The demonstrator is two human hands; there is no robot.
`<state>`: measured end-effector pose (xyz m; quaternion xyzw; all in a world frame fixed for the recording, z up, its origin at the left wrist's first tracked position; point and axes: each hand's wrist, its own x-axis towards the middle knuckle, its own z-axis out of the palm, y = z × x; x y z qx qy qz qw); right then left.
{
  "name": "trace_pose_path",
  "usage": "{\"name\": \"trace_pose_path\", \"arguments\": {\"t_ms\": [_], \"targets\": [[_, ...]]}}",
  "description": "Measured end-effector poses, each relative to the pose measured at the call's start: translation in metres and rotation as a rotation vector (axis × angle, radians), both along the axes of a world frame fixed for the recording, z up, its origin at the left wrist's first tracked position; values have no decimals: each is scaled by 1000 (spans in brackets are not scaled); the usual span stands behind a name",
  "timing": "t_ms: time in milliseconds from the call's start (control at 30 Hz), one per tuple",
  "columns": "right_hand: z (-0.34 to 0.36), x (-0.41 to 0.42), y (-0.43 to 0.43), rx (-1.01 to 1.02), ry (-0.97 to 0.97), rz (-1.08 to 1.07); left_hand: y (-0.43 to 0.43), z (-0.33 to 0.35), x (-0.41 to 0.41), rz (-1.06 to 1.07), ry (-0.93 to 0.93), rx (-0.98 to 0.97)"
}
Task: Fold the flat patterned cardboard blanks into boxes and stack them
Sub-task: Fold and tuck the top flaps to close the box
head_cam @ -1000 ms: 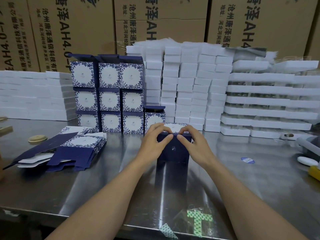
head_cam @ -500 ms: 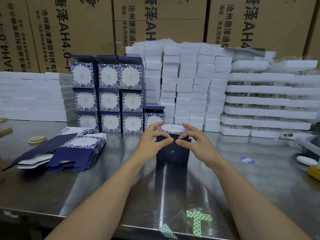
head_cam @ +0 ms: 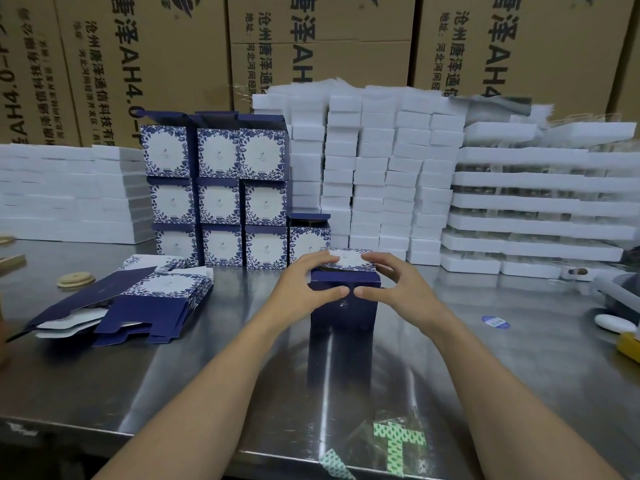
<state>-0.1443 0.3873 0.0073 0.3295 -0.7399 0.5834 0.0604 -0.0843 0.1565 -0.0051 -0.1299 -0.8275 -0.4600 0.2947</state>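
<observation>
A navy box [head_cam: 344, 308] stands upright at the middle of the steel table [head_cam: 225, 375], its patterned top flap [head_cam: 348, 259] partly raised. My left hand [head_cam: 304, 285] grips its left top edge, thumb on the front face and fingers on the flap. On the right top edge my right hand [head_cam: 398, 289] holds it the same way. A pile of flat navy and floral blanks [head_cam: 145, 303] lies to the left. Folded floral boxes [head_cam: 218, 195] are stacked three high behind, with a single one [head_cam: 308, 242] beside them.
White foam blocks [head_cam: 374, 174] and white trays [head_cam: 540, 202] are stacked along the back, with brown cartons [head_cam: 311, 39] behind. A wooden disc [head_cam: 75, 280] lies at the left. A blue sticker [head_cam: 495, 321] and a white object [head_cam: 614, 323] lie at the right. Green tape [head_cam: 398, 445] marks the front edge.
The patterned top flap has come up from flat against the box top, and my fingers have shifted from the front edge onto that flap.
</observation>
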Motion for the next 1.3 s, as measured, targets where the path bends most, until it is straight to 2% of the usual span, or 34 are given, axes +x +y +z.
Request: {"name": "trace_pose_path", "arguments": {"t_ms": [167, 300, 400, 467, 533, 633, 667, 767, 833, 933, 1033, 1167, 1300], "targets": [[2, 3, 0, 41, 11, -13, 2, -3, -4, 88, 68, 96], [5, 7, -1, 87, 24, 17, 2, -2, -4, 175, 93, 90], [5, 11, -3, 106, 132, -23, 3, 4, -1, 233, 72, 212], [6, 12, -5, 167, 235, -86, 3, 10, 3, 174, 64, 318], [10, 19, -10, 245, 357, -130, 3, 20, 9, 120, 103, 332], [21, 27, -18, 335, 610, -163, 7, 43, 15, 163, 132, 180], [25, 29, -22, 362, 630, -143, 9, 52, 16, 187, 119, 103], [32, 30, -35, 373, 532, -61, 21, 72, 11, 132, 33, -81], [29, 23, -39, 312, 487, -150, 31, 79, 2, 125, -8, -175], [18, -1, -42, 274, 342, -331, 40, 77, -23, 367, 17, -452], [-5, -26, -47, 311, 295, -356, 44, 66, -53, 463, -6, -662], [-28, -44, -58, 126, 237, -333, 38, 67, -64, 468, 16, -760], [-31, -56, -64, 80, 295, -414, 29, 64, -60, 462, 60, -790]]}}
